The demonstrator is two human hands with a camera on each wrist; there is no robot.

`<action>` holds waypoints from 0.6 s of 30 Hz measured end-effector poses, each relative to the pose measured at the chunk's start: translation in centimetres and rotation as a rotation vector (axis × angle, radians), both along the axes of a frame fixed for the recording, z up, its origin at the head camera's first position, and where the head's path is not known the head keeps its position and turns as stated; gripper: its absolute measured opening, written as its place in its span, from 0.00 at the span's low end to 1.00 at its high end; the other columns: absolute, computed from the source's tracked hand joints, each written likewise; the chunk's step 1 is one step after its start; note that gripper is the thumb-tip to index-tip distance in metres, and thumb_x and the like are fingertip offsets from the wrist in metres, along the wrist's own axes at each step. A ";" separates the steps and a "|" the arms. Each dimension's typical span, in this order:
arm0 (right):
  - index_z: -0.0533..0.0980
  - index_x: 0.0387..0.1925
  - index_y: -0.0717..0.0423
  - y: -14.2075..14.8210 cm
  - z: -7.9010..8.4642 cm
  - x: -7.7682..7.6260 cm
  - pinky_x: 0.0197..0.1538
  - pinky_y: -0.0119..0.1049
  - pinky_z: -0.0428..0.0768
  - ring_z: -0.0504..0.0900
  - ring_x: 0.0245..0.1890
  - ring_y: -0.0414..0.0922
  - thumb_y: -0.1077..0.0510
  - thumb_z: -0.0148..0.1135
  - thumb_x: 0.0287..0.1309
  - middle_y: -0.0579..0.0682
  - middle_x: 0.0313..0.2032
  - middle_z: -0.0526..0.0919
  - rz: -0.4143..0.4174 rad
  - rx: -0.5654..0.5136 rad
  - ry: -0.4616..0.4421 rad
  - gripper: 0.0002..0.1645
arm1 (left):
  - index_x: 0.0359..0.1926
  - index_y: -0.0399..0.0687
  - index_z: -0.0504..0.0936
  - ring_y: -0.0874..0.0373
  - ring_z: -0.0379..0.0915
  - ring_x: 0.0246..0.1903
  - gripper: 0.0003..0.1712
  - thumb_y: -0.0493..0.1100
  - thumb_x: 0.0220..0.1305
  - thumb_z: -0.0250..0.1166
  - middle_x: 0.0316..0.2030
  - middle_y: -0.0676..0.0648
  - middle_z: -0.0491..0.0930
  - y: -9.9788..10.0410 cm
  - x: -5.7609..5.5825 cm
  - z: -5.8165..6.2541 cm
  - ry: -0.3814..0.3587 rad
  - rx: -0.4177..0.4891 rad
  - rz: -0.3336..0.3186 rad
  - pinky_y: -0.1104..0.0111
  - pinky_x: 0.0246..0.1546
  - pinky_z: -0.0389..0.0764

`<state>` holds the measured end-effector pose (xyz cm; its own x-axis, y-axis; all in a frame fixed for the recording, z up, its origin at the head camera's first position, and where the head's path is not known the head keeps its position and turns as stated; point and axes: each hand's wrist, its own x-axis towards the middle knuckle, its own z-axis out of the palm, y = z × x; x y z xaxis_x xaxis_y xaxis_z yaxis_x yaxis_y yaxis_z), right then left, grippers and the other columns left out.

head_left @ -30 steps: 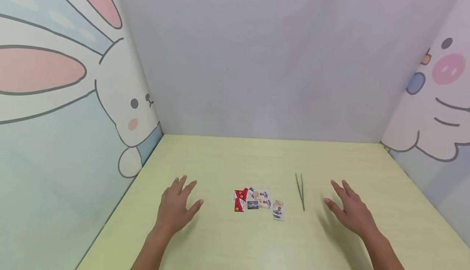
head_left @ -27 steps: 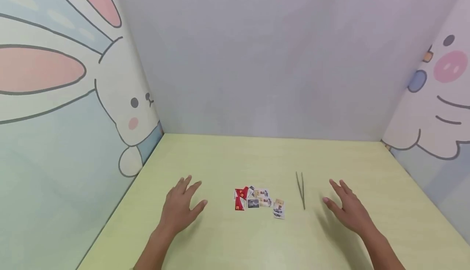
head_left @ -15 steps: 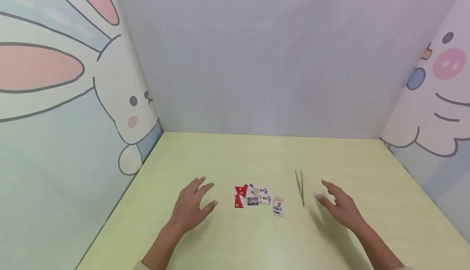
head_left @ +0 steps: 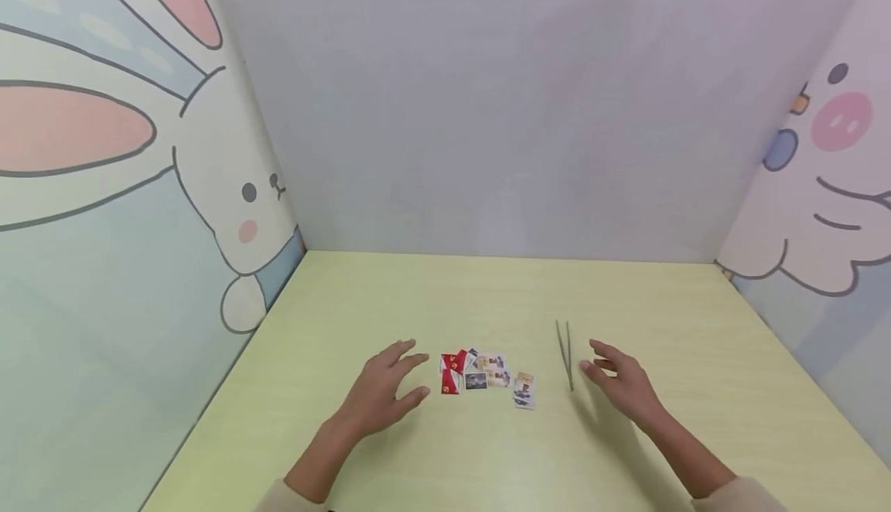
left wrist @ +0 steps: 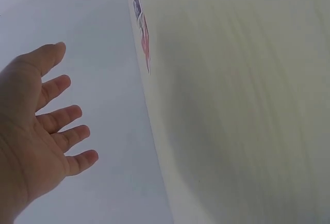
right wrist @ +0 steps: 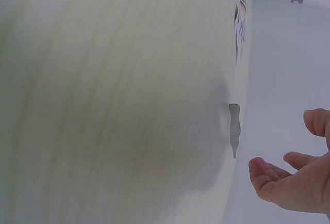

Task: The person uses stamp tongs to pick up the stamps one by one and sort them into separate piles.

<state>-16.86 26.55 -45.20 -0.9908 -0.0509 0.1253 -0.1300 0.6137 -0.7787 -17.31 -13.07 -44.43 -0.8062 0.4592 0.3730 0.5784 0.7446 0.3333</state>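
Several small stamps, red-and-white (head_left: pixel 450 381) and pale with pictures (head_left: pixel 496 370), lie in an overlapping cluster mid-table. A short pile of pale stamps (head_left: pixel 524 390) is just to their right. Further right rests a pair of thin metal tweezers (head_left: pixel 566 356), tips apart and pointing away; the right wrist view catches the tweezers (right wrist: pixel 234 128) edge-on. My left hand (head_left: pixel 386 390), fingers spread and holding nothing, hovers left of the cluster. Over the table just right of the tweezers, my right hand (head_left: pixel 623 387) has loosely bent fingers with nothing in them.
A pale yellow table (head_left: pixel 418 295) carries everything. Behind it stands a plain grey-lilac backdrop (head_left: pixel 480 110). Cartoon panels flank it, a rabbit (head_left: pixel 223 172) at left and a pig-nosed figure (head_left: pixel 821 187) at right.
Both hands have moved inward, the left toward the stamps and the right toward the tweezers. The right hand's fingers have bent a little more. Stamps and tweezers stay where they lay.
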 end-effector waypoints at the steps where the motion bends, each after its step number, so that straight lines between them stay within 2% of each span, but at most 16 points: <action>1: 0.61 0.62 0.71 -0.1 -0.1 -0.1 0.45 0.52 0.76 0.70 0.54 0.65 0.50 0.55 0.64 0.69 0.59 0.65 -0.005 -0.016 -0.013 0.35 | 0.55 0.53 0.77 0.49 0.63 0.59 0.27 0.54 0.55 0.67 0.60 0.45 0.69 0.2 -0.1 -0.1 -0.002 -0.009 -0.010 0.49 0.53 0.68; 9: 0.61 0.62 0.73 -1.0 -0.9 -0.6 0.45 0.45 0.77 0.72 0.53 0.62 0.52 0.55 0.64 0.71 0.58 0.66 -0.054 -0.097 -0.034 0.34 | 0.56 0.51 0.76 0.50 0.62 0.60 0.28 0.56 0.56 0.65 0.61 0.46 0.67 1.6 -1.0 -0.2 -0.026 -0.062 -0.075 0.51 0.54 0.67; 14: 0.58 0.64 0.72 -1.4 -1.6 -1.0 0.48 0.46 0.76 0.70 0.55 0.62 0.51 0.55 0.65 0.71 0.60 0.63 -0.087 -0.151 -0.099 0.36 | 0.56 0.51 0.77 0.50 0.62 0.60 0.28 0.55 0.56 0.65 0.60 0.46 0.68 2.3 -1.5 -0.1 -0.017 -0.068 -0.122 0.52 0.54 0.67; 18: 0.56 0.64 0.74 -1.7 -2.1 -1.3 0.47 0.42 0.76 0.69 0.55 0.64 0.54 0.54 0.65 0.73 0.59 0.63 -0.108 -0.228 -0.128 0.36 | 0.56 0.51 0.77 0.51 0.61 0.60 0.27 0.55 0.57 0.64 0.61 0.46 0.67 2.8 -1.9 -0.2 -0.047 -0.099 -0.158 0.54 0.55 0.67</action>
<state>-18.19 24.83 -47.34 -0.9975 0.0711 -0.0051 0.0350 0.4255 -0.9043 -19.18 -10.24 -44.62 -0.7370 0.6138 0.2829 0.6758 0.6766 0.2926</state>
